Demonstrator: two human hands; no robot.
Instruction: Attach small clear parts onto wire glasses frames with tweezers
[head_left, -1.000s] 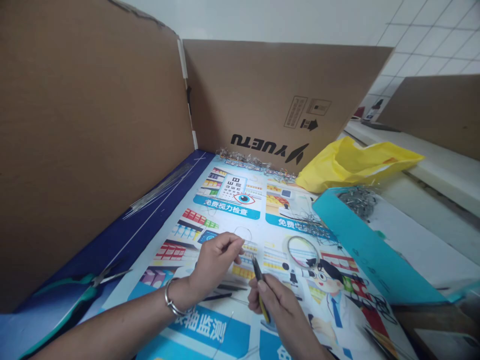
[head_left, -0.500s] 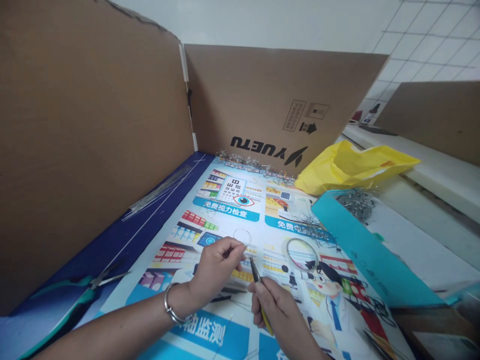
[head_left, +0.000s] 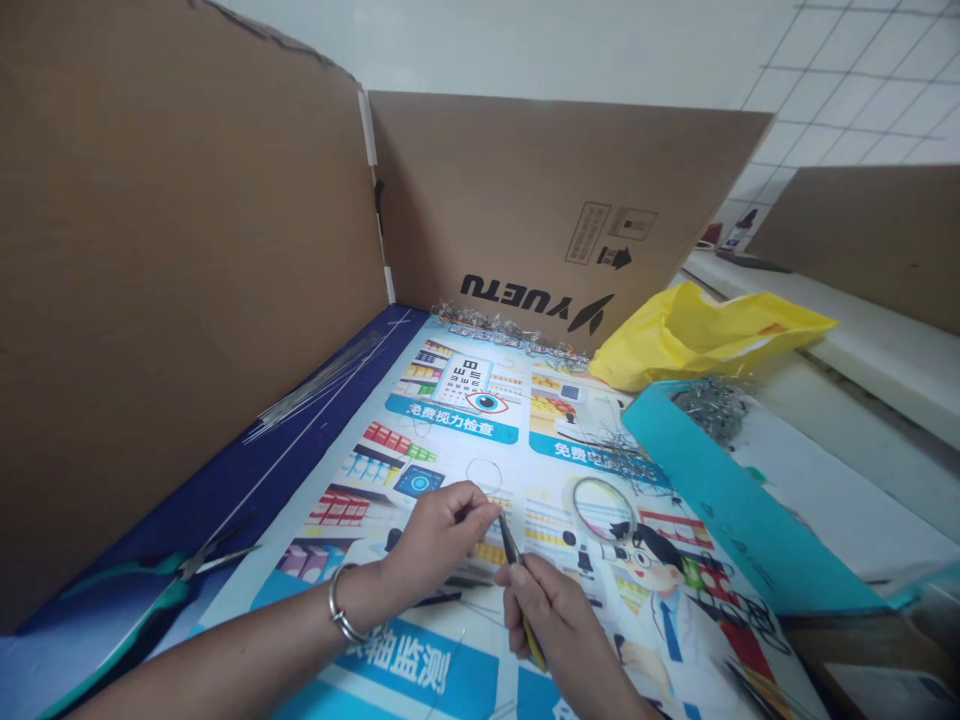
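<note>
My left hand (head_left: 439, 540), with a silver bangle (head_left: 341, 610) on its wrist, is closed in a pinch. Whatever its fingertips hold is too small to make out. In my right hand (head_left: 551, 610) is a pair of pliers (head_left: 511, 541) with dark jaws and a yellow handle, pointing up. The jaw tips meet or nearly meet the left fingertips. A thin wire ring (head_left: 484, 462) shows just beyond the left hand; whether it is joined to the pinch I cannot tell. Loose wires and dark slender tools lie below the hands.
Teal-handled pliers (head_left: 182, 577) lie at left, near straight wires (head_left: 315, 385). A larger wire coil (head_left: 576, 500) is on the printed mat. Right stand a turquoise box (head_left: 750, 510) with tangled wire pieces (head_left: 711, 412) and a yellow bag (head_left: 675, 345). Cardboard panels (head_left: 517, 180) wall the back and left.
My left hand has moved slightly right and down, bringing its fingertips to the plier tips. My right hand and the pliers have barely moved.
</note>
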